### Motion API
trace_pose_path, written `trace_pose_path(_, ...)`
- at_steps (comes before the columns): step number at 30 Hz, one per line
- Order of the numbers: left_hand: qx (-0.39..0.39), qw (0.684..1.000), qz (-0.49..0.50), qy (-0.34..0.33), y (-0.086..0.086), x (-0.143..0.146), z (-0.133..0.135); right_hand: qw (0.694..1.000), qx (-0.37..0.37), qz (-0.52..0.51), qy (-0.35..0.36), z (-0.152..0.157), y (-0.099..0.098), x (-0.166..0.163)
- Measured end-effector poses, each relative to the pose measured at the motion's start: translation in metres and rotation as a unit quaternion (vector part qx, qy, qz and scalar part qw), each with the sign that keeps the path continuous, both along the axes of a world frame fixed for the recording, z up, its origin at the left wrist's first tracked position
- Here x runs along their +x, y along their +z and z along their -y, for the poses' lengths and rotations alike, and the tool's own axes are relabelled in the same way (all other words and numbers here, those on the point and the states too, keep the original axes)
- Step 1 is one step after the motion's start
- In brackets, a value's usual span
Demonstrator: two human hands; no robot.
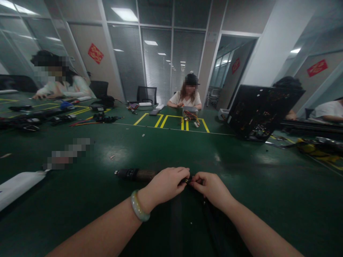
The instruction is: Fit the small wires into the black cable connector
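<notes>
My left hand, a pale bangle at its wrist, is closed with fingers and thumb pinching one side of a small black piece with a gold-coloured spot. From the other side, the fingertips of my right hand pinch at the same piece. Its exact kind is too small and too covered to make out. Lying just behind my left hand is a dark cylindrical tool with a metal tip pointing left, like an electric screwdriver; its right part is hidden. Below my right hand a black cord or strip runs toward me.
A white power strip lies at left on the green table. Black parts and cables are farther back. A large black computer case stands at back right. Across the table a person handles a box with wires.
</notes>
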State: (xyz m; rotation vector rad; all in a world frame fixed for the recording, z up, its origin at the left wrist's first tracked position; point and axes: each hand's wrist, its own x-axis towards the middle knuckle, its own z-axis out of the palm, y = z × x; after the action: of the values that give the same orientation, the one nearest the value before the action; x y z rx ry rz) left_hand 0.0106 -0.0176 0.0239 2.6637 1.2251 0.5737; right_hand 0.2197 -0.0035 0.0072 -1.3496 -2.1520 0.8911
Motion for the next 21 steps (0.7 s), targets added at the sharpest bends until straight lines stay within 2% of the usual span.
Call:
trace_pose_path(11,0.010,1.000,-0.014,0.005,-0.0035,0.0021,-0.0007,0.995,0.076,0.061,0.010,0.0014,0.0097,-0.0021)
trace_pose_path(15,0.008,1.000,-0.016,0.020,-0.0034,0.0029,-0.0003,0.996,0.073,0.050,0.011,0.0026,0.0097,-0.0028)
trace_pose_path(21,0.011,1.000,-0.014,0.000,-0.0040,0.0024,-0.0013,0.998,0.055,0.031,0.012,0.0031,0.0092,-0.0034)
